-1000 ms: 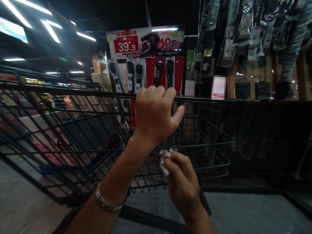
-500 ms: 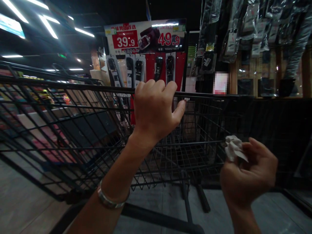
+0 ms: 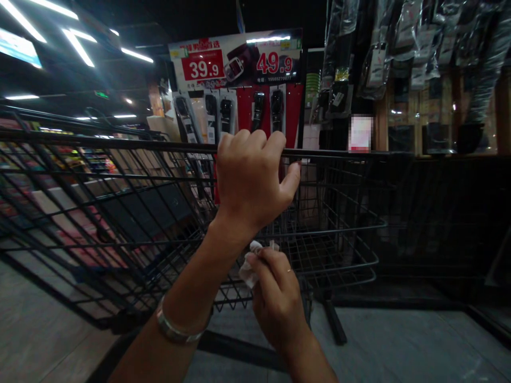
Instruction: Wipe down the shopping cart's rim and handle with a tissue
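A black wire shopping cart stands side-on before me. My left hand has its fingers wrapped over the cart's top rail near the middle of the view, with the thumb sticking out to the right. A silver bracelet circles that wrist. Lower down, my right hand pinches a crumpled white cloth or tissue just below and right of the left forearm, close to the cart's side wires. Part of the white piece is hidden by the fingers.
Packaged belts hang on a red display under a price sign behind the cart. More wrapped goods hang at the upper right. Beyond the cart's left side lie a dark flat box and pink packages. Grey floor tiles show below.
My right hand has moved left with the white cloth or tissue, from the cart's right end to beside my left forearm. My left hand keeps its hold on the rail.
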`<state>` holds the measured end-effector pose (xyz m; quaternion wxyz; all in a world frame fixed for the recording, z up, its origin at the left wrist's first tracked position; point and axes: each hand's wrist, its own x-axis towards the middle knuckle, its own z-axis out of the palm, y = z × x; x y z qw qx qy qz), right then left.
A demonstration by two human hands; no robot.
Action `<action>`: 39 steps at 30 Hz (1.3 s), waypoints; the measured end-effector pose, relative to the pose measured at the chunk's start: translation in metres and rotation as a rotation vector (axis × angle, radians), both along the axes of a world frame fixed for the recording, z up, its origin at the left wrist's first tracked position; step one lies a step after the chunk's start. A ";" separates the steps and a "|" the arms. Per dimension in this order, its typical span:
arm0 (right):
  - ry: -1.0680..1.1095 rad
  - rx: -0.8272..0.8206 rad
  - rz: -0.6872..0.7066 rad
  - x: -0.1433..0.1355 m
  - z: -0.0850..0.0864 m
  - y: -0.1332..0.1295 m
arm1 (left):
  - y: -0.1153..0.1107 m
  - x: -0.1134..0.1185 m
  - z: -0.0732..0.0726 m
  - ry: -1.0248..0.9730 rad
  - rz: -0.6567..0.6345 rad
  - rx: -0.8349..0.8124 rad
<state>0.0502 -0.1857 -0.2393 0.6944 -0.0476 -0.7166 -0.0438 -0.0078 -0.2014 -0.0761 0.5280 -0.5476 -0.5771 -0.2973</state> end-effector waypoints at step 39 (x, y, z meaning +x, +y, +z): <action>-0.196 0.020 -0.081 0.052 -0.046 0.017 | 0.003 0.005 -0.004 -0.057 -0.045 0.052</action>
